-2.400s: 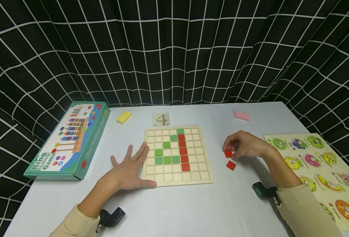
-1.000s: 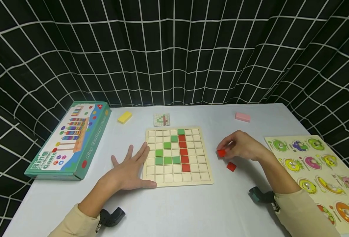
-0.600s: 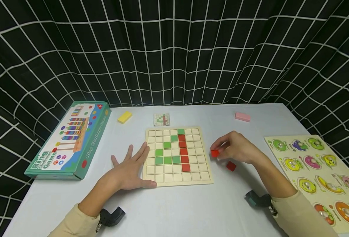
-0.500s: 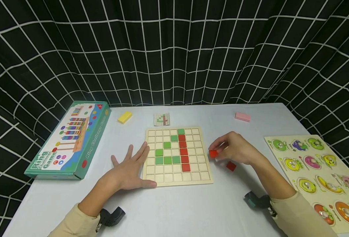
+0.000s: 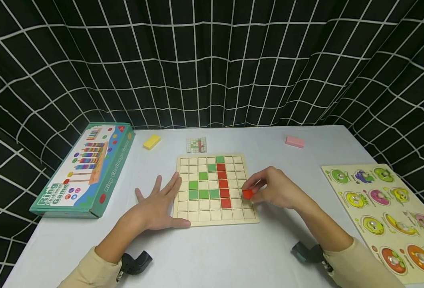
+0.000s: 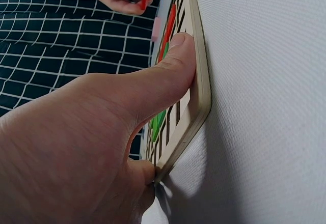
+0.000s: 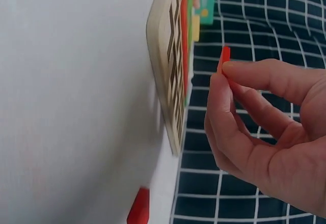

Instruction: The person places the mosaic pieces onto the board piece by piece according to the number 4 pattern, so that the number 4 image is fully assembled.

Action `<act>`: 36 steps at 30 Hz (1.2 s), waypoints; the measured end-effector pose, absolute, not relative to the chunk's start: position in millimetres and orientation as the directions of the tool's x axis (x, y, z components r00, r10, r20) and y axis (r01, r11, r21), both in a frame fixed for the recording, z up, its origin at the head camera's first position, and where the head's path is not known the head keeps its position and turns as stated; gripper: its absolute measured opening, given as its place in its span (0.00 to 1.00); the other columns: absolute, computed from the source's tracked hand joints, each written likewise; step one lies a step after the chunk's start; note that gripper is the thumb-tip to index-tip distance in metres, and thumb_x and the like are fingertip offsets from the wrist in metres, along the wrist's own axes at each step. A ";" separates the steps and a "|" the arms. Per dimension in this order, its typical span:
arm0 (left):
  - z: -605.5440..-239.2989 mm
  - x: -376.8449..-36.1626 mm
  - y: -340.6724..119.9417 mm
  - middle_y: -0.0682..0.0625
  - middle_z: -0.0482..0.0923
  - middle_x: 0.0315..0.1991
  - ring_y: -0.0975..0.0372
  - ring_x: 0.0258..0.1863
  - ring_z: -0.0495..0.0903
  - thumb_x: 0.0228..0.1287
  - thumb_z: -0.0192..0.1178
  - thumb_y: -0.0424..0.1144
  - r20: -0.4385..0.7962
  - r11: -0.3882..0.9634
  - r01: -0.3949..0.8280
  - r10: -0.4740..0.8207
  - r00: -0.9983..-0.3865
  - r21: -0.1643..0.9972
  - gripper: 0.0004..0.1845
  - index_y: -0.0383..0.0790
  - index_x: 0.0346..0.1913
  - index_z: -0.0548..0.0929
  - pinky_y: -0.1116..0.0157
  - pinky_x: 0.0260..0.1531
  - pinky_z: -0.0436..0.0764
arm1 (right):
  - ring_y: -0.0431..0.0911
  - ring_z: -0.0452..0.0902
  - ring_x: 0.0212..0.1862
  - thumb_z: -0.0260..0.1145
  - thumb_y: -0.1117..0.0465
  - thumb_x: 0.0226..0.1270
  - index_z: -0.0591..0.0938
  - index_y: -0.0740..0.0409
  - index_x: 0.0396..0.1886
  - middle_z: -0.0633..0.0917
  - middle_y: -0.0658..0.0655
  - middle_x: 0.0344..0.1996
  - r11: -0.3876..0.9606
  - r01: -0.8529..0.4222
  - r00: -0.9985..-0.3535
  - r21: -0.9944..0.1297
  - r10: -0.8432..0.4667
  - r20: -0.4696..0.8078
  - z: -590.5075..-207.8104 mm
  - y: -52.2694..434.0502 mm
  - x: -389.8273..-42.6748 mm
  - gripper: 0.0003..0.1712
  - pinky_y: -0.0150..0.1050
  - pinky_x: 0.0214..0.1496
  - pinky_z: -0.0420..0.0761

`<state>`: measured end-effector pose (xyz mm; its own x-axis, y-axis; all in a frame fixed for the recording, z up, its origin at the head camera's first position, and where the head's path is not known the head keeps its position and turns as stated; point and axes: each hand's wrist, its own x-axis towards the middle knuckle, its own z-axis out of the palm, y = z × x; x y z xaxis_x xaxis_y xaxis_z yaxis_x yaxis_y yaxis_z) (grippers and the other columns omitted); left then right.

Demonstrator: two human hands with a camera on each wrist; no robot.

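Note:
A wooden grid board lies on the table with green tiles and a column of red tiles in its cells. My left hand is spread at the board's left side, its thumb resting on the near corner in the left wrist view. Over the board's right edge, my right hand pinches a red square tile between thumb and fingertips. In the right wrist view that tile stands clear above the board. Another red tile lies on the table; my right hand hides it in the head view.
A small pattern card lies behind the board. A yellow block and a pink block are towards the back. A ring game box is at left, a fruit puzzle board at right.
My right hand picked up a red tile from the table's right side and carried it left to above the board's right edge. My left hand has stayed in place.

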<state>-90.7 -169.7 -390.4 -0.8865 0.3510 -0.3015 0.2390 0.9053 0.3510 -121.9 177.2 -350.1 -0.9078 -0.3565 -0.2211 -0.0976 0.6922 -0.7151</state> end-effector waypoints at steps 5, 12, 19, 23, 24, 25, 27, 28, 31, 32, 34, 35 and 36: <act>-389.3 -90.1 -169.7 0.50 0.35 0.87 0.35 0.83 0.36 0.50 0.68 0.77 -0.302 0.904 0.238 0.352 -0.886 0.354 0.71 0.45 0.86 0.44 0.13 0.57 0.37 | 0.46 0.82 0.38 0.77 0.73 0.50 0.93 0.51 0.38 0.90 0.49 0.33 0.675 -0.128 -0.902 -0.727 -0.384 -0.198 -350.3 168.7 -114.8 0.17 0.37 0.36 0.79; -387.2 -89.9 -170.5 0.50 0.36 0.87 0.35 0.83 0.35 0.50 0.69 0.76 -0.295 0.900 0.238 0.354 -0.887 0.365 0.71 0.44 0.86 0.44 0.13 0.57 0.36 | 0.46 0.81 0.37 0.75 0.74 0.47 0.92 0.49 0.37 0.88 0.50 0.29 0.672 -0.138 -0.884 -0.728 -0.415 -0.216 -349.4 158.0 -107.5 0.19 0.38 0.35 0.78; -388.2 -89.7 -170.7 0.52 0.35 0.87 0.36 0.84 0.35 0.50 0.68 0.77 -0.303 0.903 0.238 0.353 -0.885 0.356 0.70 0.45 0.86 0.43 0.13 0.57 0.36 | 0.44 0.81 0.35 0.76 0.74 0.47 0.92 0.51 0.36 0.89 0.48 0.30 0.662 -0.153 -0.878 -0.734 -0.432 -0.207 -354.1 148.0 -102.2 0.17 0.37 0.37 0.80; -389.2 -89.5 -170.6 0.52 0.34 0.87 0.36 0.84 0.35 0.50 0.68 0.77 -0.307 0.904 0.237 0.352 -0.884 0.355 0.71 0.46 0.86 0.43 0.13 0.57 0.36 | 0.43 0.82 0.35 0.76 0.75 0.46 0.92 0.51 0.35 0.89 0.47 0.31 0.668 -0.170 -0.870 -0.725 -0.448 -0.209 -356.6 141.7 -100.8 0.17 0.36 0.39 0.82; -389.4 -89.6 -170.6 0.52 0.34 0.87 0.36 0.84 0.35 0.50 0.68 0.77 -0.307 0.904 0.237 0.352 -0.884 0.355 0.71 0.45 0.86 0.43 0.13 0.57 0.36 | 0.43 0.82 0.34 0.75 0.75 0.46 0.91 0.52 0.34 0.89 0.47 0.31 0.671 -0.171 -0.868 -0.722 -0.450 -0.212 -356.8 140.5 -100.4 0.17 0.35 0.39 0.82; -389.4 -89.6 -170.5 0.52 0.34 0.87 0.36 0.84 0.35 0.50 0.68 0.77 -0.306 0.904 0.237 0.352 -0.884 0.355 0.71 0.45 0.86 0.43 0.13 0.57 0.36 | 0.43 0.82 0.34 0.75 0.75 0.45 0.91 0.51 0.34 0.89 0.47 0.30 0.675 -0.172 -0.866 -0.717 -0.450 -0.216 -357.0 139.4 -100.2 0.17 0.35 0.39 0.82; -389.6 -89.7 -170.4 0.51 0.35 0.87 0.36 0.83 0.35 0.50 0.68 0.77 -0.306 0.904 0.238 0.353 -0.884 0.355 0.71 0.45 0.86 0.43 0.13 0.57 0.36 | 0.43 0.82 0.34 0.75 0.75 0.44 0.91 0.52 0.33 0.88 0.47 0.29 0.680 -0.179 -0.862 -0.711 -0.457 -0.220 -358.0 138.1 -100.3 0.17 0.34 0.39 0.82; -389.7 -89.9 -170.3 0.51 0.35 0.87 0.35 0.83 0.35 0.50 0.69 0.77 -0.305 0.904 0.238 0.353 -0.885 0.356 0.71 0.45 0.86 0.44 0.13 0.57 0.36 | 0.42 0.82 0.34 0.74 0.75 0.44 0.90 0.52 0.33 0.88 0.48 0.29 0.681 -0.182 -0.860 -0.710 -0.460 -0.220 -358.6 137.5 -100.4 0.17 0.34 0.38 0.82; -389.0 -89.9 -170.1 0.51 0.35 0.87 0.35 0.83 0.35 0.50 0.69 0.76 -0.305 0.903 0.236 0.353 -0.885 0.360 0.71 0.44 0.86 0.44 0.13 0.57 0.35 | 0.42 0.81 0.33 0.74 0.76 0.44 0.90 0.53 0.33 0.87 0.49 0.28 0.678 -0.196 -0.854 -0.708 -0.474 -0.217 -359.6 135.5 -100.5 0.16 0.33 0.38 0.82; -388.8 -90.0 -170.1 0.51 0.35 0.87 0.35 0.83 0.35 0.50 0.69 0.76 -0.304 0.903 0.237 0.353 -0.885 0.360 0.70 0.44 0.86 0.44 0.13 0.57 0.35 | 0.41 0.81 0.33 0.74 0.76 0.44 0.90 0.54 0.33 0.87 0.49 0.27 0.677 -0.201 -0.851 -0.708 -0.478 -0.215 -359.8 134.7 -100.6 0.16 0.33 0.37 0.81; -388.3 -89.9 -170.0 0.51 0.35 0.87 0.35 0.83 0.35 0.50 0.69 0.76 -0.305 0.903 0.237 0.353 -0.885 0.358 0.70 0.44 0.86 0.44 0.13 0.57 0.35 | 0.41 0.80 0.32 0.74 0.76 0.44 0.89 0.54 0.32 0.86 0.49 0.26 0.676 -0.213 -0.848 -0.706 -0.487 -0.210 -360.1 132.9 -100.3 0.16 0.32 0.37 0.81; -388.1 -89.8 -169.9 0.51 0.35 0.87 0.35 0.83 0.35 0.50 0.69 0.76 -0.306 0.903 0.237 0.353 -0.884 0.358 0.70 0.44 0.86 0.44 0.13 0.57 0.35 | 0.41 0.80 0.32 0.73 0.76 0.44 0.89 0.54 0.32 0.86 0.49 0.26 0.676 -0.218 -0.846 -0.704 -0.491 -0.210 -360.2 132.1 -100.2 0.16 0.32 0.36 0.81; -388.0 -89.8 -169.9 0.51 0.35 0.87 0.35 0.83 0.35 0.50 0.69 0.76 -0.306 0.904 0.238 0.353 -0.884 0.356 0.70 0.44 0.86 0.44 0.13 0.57 0.35 | 0.41 0.80 0.32 0.73 0.76 0.44 0.89 0.53 0.32 0.86 0.48 0.25 0.679 -0.224 -0.844 -0.700 -0.494 -0.209 -360.4 131.4 -100.1 0.17 0.32 0.36 0.80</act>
